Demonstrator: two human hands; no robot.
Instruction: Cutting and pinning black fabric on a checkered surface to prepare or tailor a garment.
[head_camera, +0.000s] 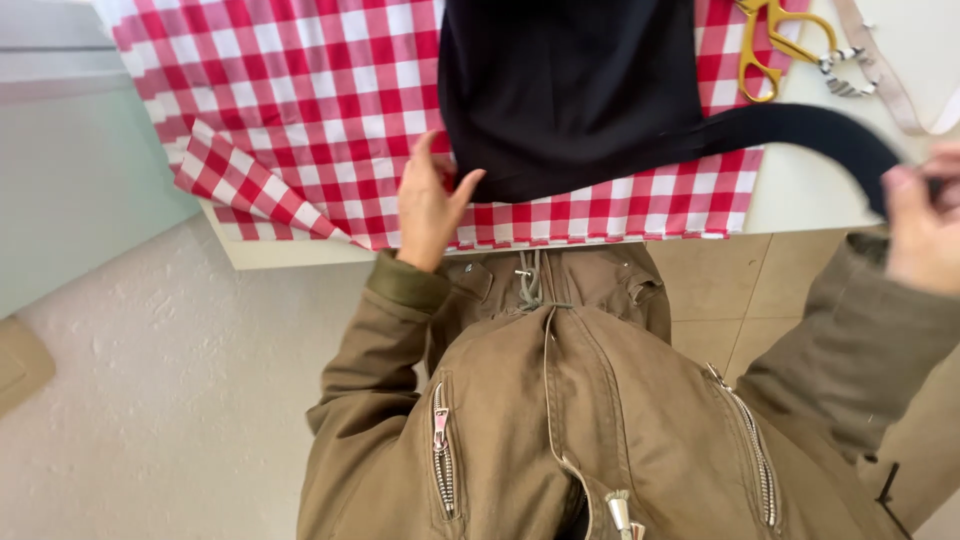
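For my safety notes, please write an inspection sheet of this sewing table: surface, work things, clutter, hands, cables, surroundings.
Surface: white table, mostly covered by red-and-white checked cloth, one corner folded over.
Work things: black fabric piece on the checked cloth; its black strap runs out to the right.
Clutter: gold-handled scissors and a beige ribbon at the far right.
Hands: left hand at the black fabric's lower corner; right hand grips the strap, blurred.
Cables: nothing seen.
Surroundings: tiled floor, pale rug, olive jacket with zips.
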